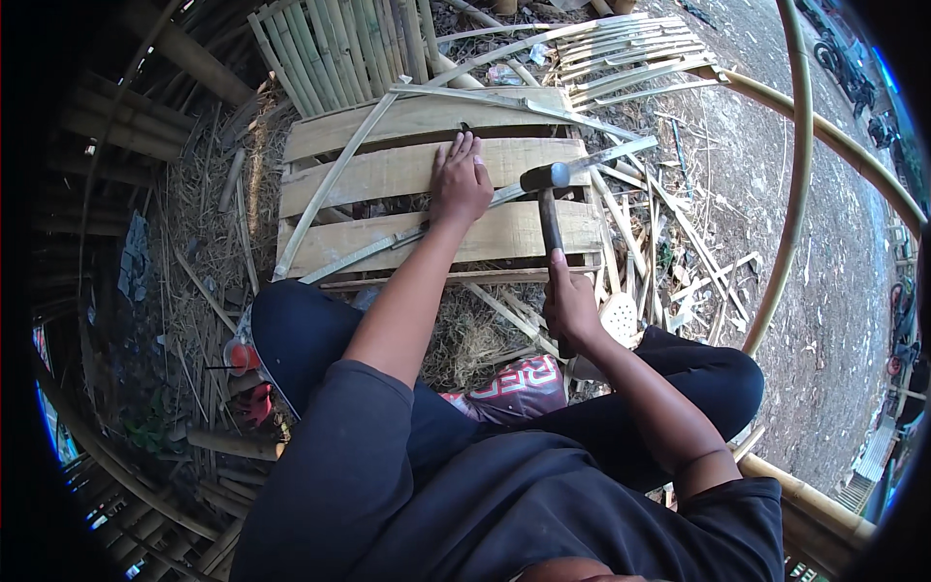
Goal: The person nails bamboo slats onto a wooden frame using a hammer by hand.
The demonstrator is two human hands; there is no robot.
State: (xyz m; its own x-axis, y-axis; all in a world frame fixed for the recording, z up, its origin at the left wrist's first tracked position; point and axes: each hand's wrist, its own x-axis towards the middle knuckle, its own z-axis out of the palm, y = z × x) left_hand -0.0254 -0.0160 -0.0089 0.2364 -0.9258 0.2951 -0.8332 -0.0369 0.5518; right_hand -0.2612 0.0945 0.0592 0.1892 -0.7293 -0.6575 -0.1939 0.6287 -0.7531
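Note:
Before me lies a low bench of pale wooden planks [369,242] with gaps between them. My left hand [460,184] rests on the middle plank, fingers stretched toward its far edge, holding nothing that I can see. A dark spot shows just beyond the fingertips. My right hand [570,303] is wrapped round the handle of a hammer [551,221], whose dark head is raised over the planks' right side. A thin bamboo strip [364,254] runs diagonally across the planks, passing under my left wrist. Another bamboo strip [335,184] slants over their left end.
Split bamboo slats [335,48] form a panel behind the bench, with a slatted piece [630,58] at the far right. Bamboo poles [800,165] curve up on the right. Loose strips [693,233] litter the ground there. A red-filled cup [240,357] stands by my left knee.

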